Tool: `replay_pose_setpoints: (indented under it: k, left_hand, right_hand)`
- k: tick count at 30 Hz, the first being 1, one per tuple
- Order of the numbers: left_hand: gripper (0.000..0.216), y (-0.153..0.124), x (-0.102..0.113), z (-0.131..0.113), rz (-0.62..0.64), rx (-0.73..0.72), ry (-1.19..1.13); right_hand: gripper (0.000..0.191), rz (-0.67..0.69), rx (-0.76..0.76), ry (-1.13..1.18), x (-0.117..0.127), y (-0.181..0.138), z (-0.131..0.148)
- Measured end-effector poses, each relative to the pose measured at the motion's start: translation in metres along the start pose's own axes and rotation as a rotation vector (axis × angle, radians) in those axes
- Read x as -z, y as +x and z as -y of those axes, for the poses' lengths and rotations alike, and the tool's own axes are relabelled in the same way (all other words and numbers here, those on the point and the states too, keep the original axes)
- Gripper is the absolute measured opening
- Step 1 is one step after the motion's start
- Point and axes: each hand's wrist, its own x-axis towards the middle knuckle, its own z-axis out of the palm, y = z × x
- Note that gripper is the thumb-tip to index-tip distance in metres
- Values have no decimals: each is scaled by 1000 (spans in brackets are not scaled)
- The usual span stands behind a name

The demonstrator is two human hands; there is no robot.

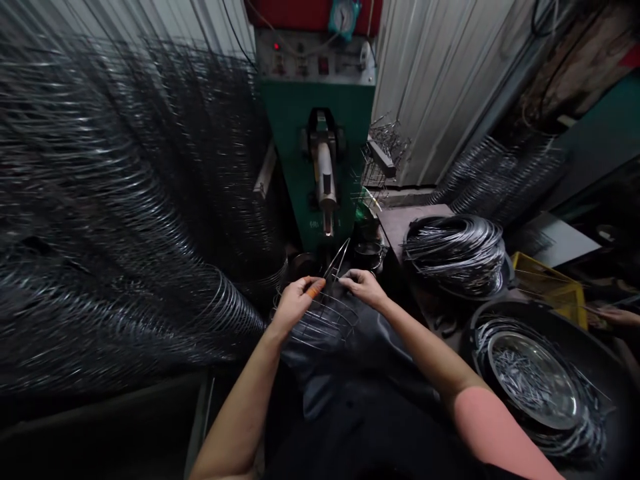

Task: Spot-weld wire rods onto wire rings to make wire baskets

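Observation:
A round wire frame (320,320) made of thin rings and ribs rests on my lap, below a green welding machine (317,133). My left hand (295,301) is closed on its upper left rim, thumb and fingers pinched; one fingertip wears an orange cover. My right hand (364,285) is closed on the upper right rim. Two thin wires (338,259) stick up from the frame between my hands toward the machine's metal electrode (326,193).
A huge mass of stacked wire rings (100,220) fills the left. On the right lie a coil of wire hoops (455,250), a black tub (600,360) holding rings and a metal plate of small pieces, and a yellow crate (555,283). Another person's hand (615,315) shows at the far right.

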Motion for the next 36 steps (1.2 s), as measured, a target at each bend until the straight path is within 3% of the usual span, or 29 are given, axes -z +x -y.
replay_pose_setpoints:
  k: [5, 8, 14, 25, 36]
  left_hand:
    - [51, -10, -22, -3, -276, -130, 605]
    - [46, -11, -36, -1, -349, -132, 697]
    - [36, -3, -38, -2, -345, -169, 717]
    - [34, 42, -19, -44, -232, -275, 877]
    - [31, 77, -14, -48, -138, -283, 1012]
  right_hand:
    - [25, 30, 14, 91, -5, -2, 3]
    - [26, 16, 28, 82, -6, 0, 2]
    - [27, -13, 38, 164, -9, 7, 4]
    - [29, -121, 0, 531, -1, 41, -6]
    - [27, -235, -24, 620, -15, 67, -12]
